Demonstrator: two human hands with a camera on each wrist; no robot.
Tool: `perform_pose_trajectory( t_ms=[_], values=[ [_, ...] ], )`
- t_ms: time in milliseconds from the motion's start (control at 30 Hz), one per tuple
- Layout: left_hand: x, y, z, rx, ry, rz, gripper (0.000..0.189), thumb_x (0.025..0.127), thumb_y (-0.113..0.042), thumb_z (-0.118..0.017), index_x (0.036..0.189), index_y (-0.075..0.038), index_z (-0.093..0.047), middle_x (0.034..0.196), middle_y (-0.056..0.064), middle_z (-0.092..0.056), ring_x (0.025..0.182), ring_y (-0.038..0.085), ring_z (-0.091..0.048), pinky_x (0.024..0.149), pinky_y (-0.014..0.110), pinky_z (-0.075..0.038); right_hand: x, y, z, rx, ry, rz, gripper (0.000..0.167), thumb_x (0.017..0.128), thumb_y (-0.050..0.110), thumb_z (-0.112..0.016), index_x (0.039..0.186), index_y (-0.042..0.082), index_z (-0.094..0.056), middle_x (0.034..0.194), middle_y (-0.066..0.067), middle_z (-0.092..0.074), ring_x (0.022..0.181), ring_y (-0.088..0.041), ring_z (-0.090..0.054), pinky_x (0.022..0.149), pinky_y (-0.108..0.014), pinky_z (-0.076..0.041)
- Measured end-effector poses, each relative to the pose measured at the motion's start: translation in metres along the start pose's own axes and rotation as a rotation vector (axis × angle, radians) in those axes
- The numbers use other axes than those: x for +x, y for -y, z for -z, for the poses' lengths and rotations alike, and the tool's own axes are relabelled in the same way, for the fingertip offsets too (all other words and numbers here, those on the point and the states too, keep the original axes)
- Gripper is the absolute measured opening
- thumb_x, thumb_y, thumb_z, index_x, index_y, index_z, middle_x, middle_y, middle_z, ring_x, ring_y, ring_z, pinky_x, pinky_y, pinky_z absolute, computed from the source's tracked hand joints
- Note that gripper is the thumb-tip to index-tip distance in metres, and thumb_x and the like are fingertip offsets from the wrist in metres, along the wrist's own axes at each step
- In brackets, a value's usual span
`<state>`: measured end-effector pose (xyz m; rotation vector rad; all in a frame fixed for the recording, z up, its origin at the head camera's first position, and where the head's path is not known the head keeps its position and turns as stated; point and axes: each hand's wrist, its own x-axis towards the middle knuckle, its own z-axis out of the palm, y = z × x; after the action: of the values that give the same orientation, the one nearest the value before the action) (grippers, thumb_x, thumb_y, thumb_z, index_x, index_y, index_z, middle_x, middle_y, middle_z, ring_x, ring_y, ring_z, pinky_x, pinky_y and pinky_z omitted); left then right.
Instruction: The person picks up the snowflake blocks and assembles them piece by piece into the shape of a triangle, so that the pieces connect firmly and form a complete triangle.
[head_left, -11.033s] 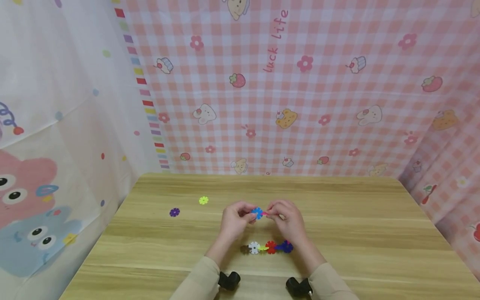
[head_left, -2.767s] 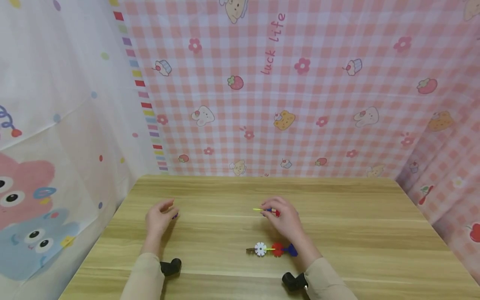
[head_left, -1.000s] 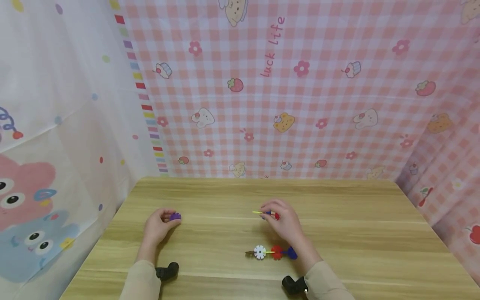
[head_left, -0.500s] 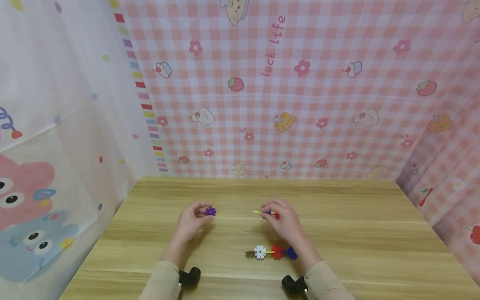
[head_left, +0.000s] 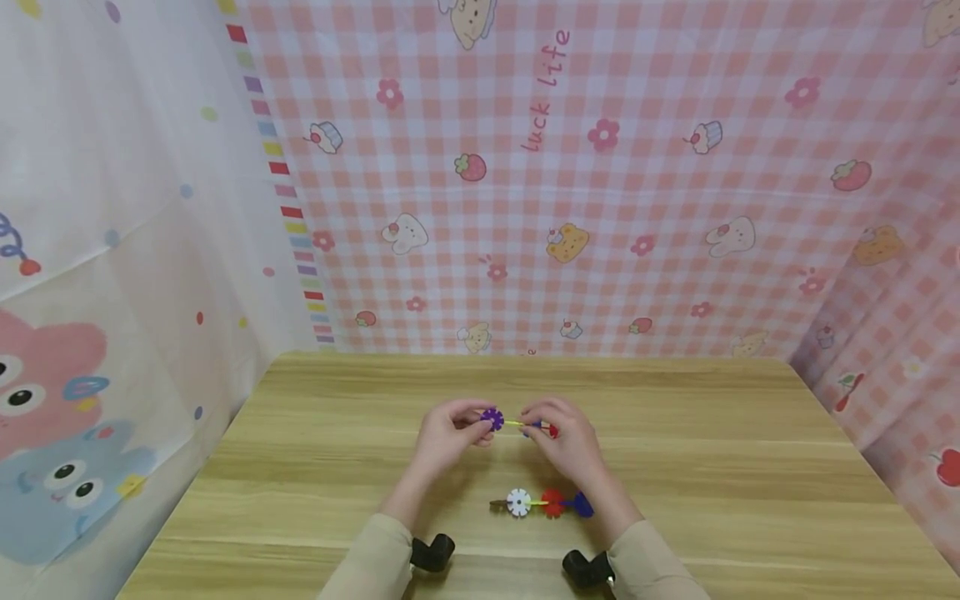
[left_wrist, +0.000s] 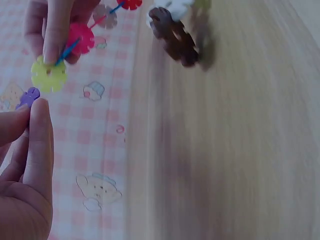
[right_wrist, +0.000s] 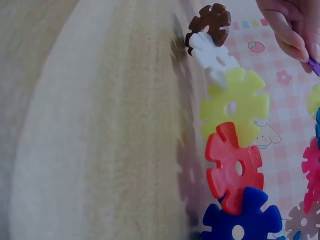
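My left hand (head_left: 447, 433) pinches a purple notched snowflake disc (head_left: 492, 418) between thumb and fingers. My right hand (head_left: 567, 435) holds a chain of interlocked discs, partly hidden by its fingers in the head view. In the left wrist view, the chain's end is a yellow disc (left_wrist: 49, 79), followed by a blue disc seen edge-on, a pink disc (left_wrist: 82, 40), and more beyond. The purple disc is close beside the yellow one. Both hands are raised over the table, face to face.
A second chain stands on the wooden table (head_left: 712, 467) nearer the body, with brown (head_left: 498, 505), white (head_left: 518, 502), yellow (right_wrist: 240, 102), red (head_left: 553, 502) and dark blue (head_left: 583, 505) discs. Black wrist cameras (head_left: 433, 552) sit under both forearms. Patterned cloth (head_left: 525, 208) hangs behind the table.
The purple disc, earlier lying at the left, has been picked up by my left hand and carried right to the yellow disc. My right hand has stayed put over the last seconds.
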<state>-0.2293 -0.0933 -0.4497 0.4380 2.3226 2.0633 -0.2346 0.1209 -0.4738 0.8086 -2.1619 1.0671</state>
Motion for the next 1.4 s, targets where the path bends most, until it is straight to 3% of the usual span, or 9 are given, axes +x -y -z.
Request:
perform_pose_trajectory(
  t_ms=[333, 700, 1033, 1233, 1400],
  values=[
    [0.0, -0.01, -0.012, -0.047, -0.054, 0.054, 0.029, 0.085, 0.012, -0.066, 0.114, 0.011, -0.064, 0.083, 0.021, -0.07, 0.066, 0.023, -0.07, 0.067, 0.038, -0.061, 0.001, -0.001, -0.003, 0.009, -0.03, 0.043, 0.021, 0.072, -0.006, -0.083, 0.085, 0.008, -0.073, 0.095, -0.009, -0.071, 0.092, -0.025, -0.065, 0.084, -0.04, -0.054],
    [0.0, -0.005, -0.023, -0.154, -0.096, 0.123, 0.028, 0.086, 0.012, -0.066, 0.114, 0.011, -0.063, 0.087, 0.023, -0.07, 0.066, 0.021, -0.071, 0.068, 0.037, -0.06, 0.0, -0.003, -0.004, 0.01, -0.077, 0.074, 0.023, 0.069, -0.009, -0.083, 0.082, 0.008, -0.073, 0.091, -0.008, -0.071, 0.088, -0.024, -0.065, 0.079, -0.036, -0.054],
    [0.0, -0.003, -0.036, -0.256, -0.169, 0.13, 0.027, 0.085, 0.015, -0.064, 0.112, 0.013, -0.063, 0.086, 0.02, -0.069, 0.064, 0.017, -0.069, 0.068, 0.035, -0.06, 0.001, -0.004, -0.006, -0.005, -0.129, 0.085, 0.025, 0.066, -0.011, -0.084, 0.08, 0.005, -0.072, 0.088, -0.009, -0.071, 0.084, -0.025, -0.065, 0.073, -0.034, -0.053],
    [-0.001, 0.003, -0.037, -0.249, -0.117, 0.091, 0.034, 0.088, 0.012, -0.064, 0.121, 0.013, -0.058, 0.09, 0.022, -0.068, 0.071, 0.021, -0.071, 0.072, 0.035, -0.06, -0.001, -0.004, -0.003, -0.042, -0.1, 0.035, 0.024, 0.068, -0.009, -0.084, 0.083, 0.006, -0.072, 0.09, -0.007, -0.071, 0.088, -0.025, -0.065, 0.079, -0.039, -0.053],
    [-0.007, 0.012, -0.029, -0.124, -0.072, 0.071, 0.044, 0.09, 0.001, -0.068, 0.132, 0.008, -0.055, 0.099, 0.025, -0.069, 0.085, 0.032, -0.071, 0.08, 0.039, -0.059, -0.005, -0.006, 0.0, -0.059, -0.089, -0.06, 0.021, 0.072, -0.006, -0.083, 0.084, 0.007, -0.072, 0.092, -0.006, -0.071, 0.091, -0.026, -0.065, 0.082, -0.042, -0.053]
  ],
)
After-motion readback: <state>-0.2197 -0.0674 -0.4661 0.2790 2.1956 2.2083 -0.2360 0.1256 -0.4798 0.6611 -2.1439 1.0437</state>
